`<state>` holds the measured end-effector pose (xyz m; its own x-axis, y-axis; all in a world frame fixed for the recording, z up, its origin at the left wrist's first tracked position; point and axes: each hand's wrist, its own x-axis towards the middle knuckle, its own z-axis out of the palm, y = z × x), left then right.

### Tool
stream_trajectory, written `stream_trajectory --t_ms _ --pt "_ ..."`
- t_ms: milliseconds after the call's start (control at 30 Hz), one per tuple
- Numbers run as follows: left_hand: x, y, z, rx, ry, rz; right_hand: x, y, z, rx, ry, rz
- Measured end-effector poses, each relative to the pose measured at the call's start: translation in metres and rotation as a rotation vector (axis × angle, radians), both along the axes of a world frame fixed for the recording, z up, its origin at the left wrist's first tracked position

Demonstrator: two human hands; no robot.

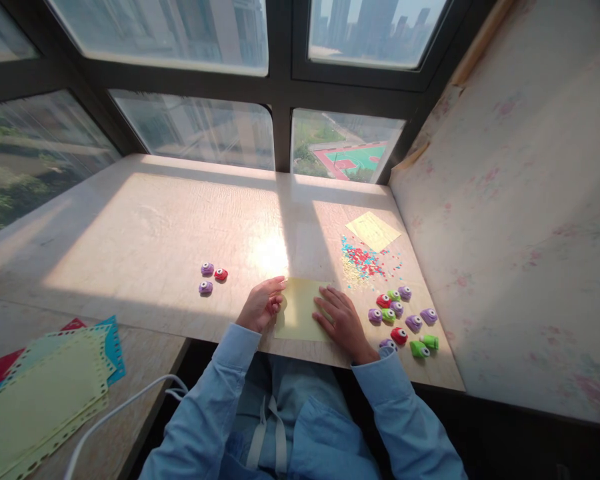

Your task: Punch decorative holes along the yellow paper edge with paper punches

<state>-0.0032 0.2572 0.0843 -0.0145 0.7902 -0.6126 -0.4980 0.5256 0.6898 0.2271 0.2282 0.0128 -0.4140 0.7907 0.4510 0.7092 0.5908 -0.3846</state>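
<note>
A pale yellow sheet of paper lies flat near the front edge of the wooden table. My right hand rests on the sheet's right side, its fingers stretched out. At the sheet's left edge is my left hand, thumb and fingers bent toward each other; whether they pinch the paper is too small to tell. To the right sit several purple, red and green punches with eyes, such as a red one. Behind them is a scatter of red, blue and yellow paper bits.
Two purple punches and a red one stand on the left. A yellow paper piece lies at the back right. Punched coloured sheets and a white cable are at lower left. A wall bounds the right.
</note>
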Motion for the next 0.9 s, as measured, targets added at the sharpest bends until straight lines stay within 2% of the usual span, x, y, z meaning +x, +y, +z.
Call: stream_trajectory --t_ms 67,167,300,500,667,800,900 --pt "0.004 -0.003 0.001 0.024 0.087 -0.039 0.000 0.000 0.000 -0.002 -0.001 -0.003" --pt "0.010 -0.008 -0.002 0.142 0.334 -0.092 0.000 0.000 0.000 -0.004 -0.005 -0.002" --pt "0.012 -0.011 -0.013 0.314 0.601 -0.148 -0.001 -0.001 0.002 -0.009 -0.001 -0.006" --pt "0.014 -0.014 -0.029 0.445 0.960 -0.191 0.000 -0.001 0.001 -0.033 0.021 -0.004" --pt "0.016 -0.021 -0.036 0.572 1.292 -0.212 0.002 0.000 0.001 -0.070 0.145 -0.018" --pt "0.018 -0.026 -0.040 0.619 1.378 -0.229 -0.006 -0.001 0.016 -0.075 0.231 -0.034" --pt "0.020 -0.026 -0.043 0.611 1.271 -0.192 -0.018 0.001 0.028 -0.117 0.261 0.016"
